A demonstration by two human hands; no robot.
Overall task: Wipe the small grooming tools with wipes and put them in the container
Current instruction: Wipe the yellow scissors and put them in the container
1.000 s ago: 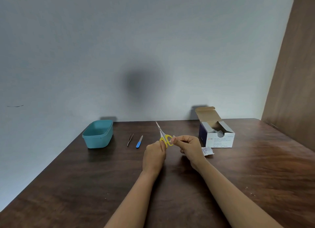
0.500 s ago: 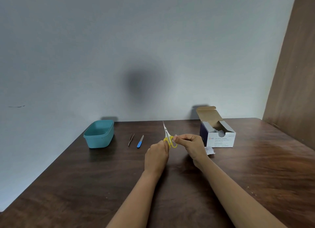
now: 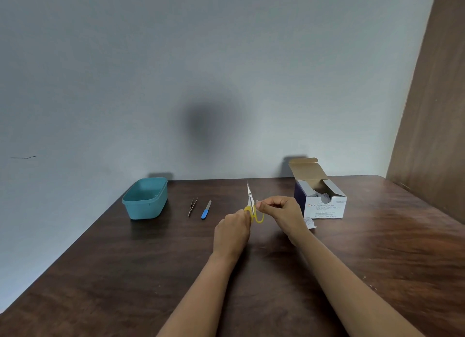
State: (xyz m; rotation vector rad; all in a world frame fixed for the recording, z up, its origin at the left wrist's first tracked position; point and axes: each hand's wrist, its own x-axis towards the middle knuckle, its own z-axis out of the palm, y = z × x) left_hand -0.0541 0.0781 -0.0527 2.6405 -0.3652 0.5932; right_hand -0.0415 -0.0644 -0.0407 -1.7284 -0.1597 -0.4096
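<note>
Left hand [image 3: 232,232] grips one yellow handle loop of the small scissors [image 3: 250,198], blades closed and pointing up, above the middle of the wooden table [image 3: 100,273]. Right hand [image 3: 281,210] pinches them just above the handles; whether it holds a wipe, I cannot tell. Tweezers [image 3: 192,206] and a blue-handled nail file [image 3: 206,210] lie beside the teal container [image 3: 133,205]. An open alcohol swab box [image 3: 324,208] stands right, a torn wrapper [image 3: 310,222] beside it.

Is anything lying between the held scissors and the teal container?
Yes: the tweezers and the blue nail file lie flat on the table between the scissors and the teal container; carried above them, the path looks open.
</note>
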